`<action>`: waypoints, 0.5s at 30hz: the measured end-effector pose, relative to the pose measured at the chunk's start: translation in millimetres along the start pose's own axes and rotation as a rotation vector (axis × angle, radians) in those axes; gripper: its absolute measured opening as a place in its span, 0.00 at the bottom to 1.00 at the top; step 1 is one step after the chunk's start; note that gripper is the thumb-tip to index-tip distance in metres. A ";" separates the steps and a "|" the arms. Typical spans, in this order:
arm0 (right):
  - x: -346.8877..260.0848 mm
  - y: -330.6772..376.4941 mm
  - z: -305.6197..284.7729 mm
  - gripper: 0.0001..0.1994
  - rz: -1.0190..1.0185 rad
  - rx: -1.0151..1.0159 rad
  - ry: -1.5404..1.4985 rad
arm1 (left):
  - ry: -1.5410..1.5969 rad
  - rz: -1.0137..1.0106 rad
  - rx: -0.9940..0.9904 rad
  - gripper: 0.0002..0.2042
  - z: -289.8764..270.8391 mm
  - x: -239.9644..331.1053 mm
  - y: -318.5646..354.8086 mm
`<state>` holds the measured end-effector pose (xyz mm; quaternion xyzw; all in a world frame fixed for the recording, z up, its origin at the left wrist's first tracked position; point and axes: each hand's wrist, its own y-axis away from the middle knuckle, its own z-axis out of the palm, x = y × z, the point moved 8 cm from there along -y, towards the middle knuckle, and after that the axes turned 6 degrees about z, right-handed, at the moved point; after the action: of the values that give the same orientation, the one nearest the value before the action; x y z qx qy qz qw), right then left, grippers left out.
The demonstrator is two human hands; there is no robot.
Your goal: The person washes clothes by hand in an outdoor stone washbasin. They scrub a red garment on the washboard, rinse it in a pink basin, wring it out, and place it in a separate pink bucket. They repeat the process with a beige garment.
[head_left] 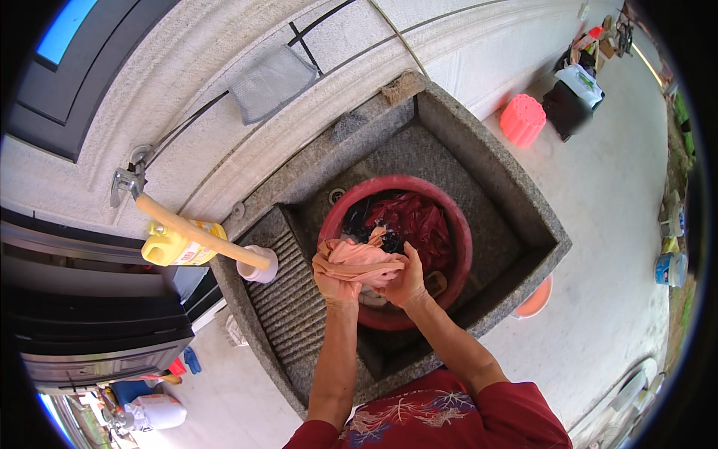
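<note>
Between both hands I hold a bunched, salmon-pink piece of clothing [363,262] over a round red basin [464,239]. My left hand [333,284] grips its left side, with the fingers partly under the cloth. My right hand [407,280] closes on its right end. Inside the basin lie dark red clothing [415,221] and darker wet fabric, with some water glinting among them. Pale cloth shows below my hands near the basin's near rim. The basin stands in a grey stone sink [493,187].
A ribbed washboard slope [288,299] forms the sink's left part. On it stands a pinkish cup [258,266] under a tan hose [194,230] from the wall tap [127,183]. A yellow jug [176,243] is beside the sink; a scrubbing pad [402,87] rests on the far rim.
</note>
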<state>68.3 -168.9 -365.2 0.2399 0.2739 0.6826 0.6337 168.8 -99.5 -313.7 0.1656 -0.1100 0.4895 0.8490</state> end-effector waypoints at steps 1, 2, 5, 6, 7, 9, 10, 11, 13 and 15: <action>5.6 3.6 10.8 0.28 0.036 -0.007 -0.039 | -0.002 -0.035 0.007 0.14 -3.2 -4.0 1.8; 5.0 -2.8 17.4 0.30 0.021 -0.196 -0.066 | -0.004 -0.070 0.014 0.14 -6.6 -8.0 3.8; -15.1 1.5 49.2 0.27 -0.052 -0.320 0.008 | -0.123 -0.115 0.074 0.14 -22.2 -6.1 7.2; -24.4 2.1 54.4 0.25 -0.138 -0.308 0.119 | -0.167 -0.114 0.086 0.15 -23.1 -5.8 7.9; -27.2 5.7 64.9 0.25 -0.215 -0.334 0.309 | -0.210 -0.113 0.098 0.15 -24.6 -5.3 8.8; -26.3 22.2 93.2 0.25 -0.367 -0.383 0.691 | -0.713 0.013 -0.063 0.21 -6.6 -1.9 13.7; -24.4 27.1 104.9 0.24 -0.621 -0.381 1.096 | -0.847 0.053 -0.074 0.23 -9.4 -2.8 13.0; -21.8 33.7 114.8 0.24 -0.926 -0.302 1.458 | -0.981 0.093 -0.085 0.26 -12.0 -4.1 12.5; -15.7 45.2 123.2 0.21 -1.229 -0.197 1.592 | -0.594 0.094 -0.026 0.24 -3.8 -8.5 17.1; -17.1 45.1 120.3 0.15 -1.017 -0.241 1.466 | -0.592 0.104 0.000 0.24 -8.5 -4.7 17.1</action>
<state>117.8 -179.7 -245.9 -0.4742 0.6090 0.3256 0.5462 151.8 -92.0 -320.3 0.2955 -0.3612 0.4629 0.7537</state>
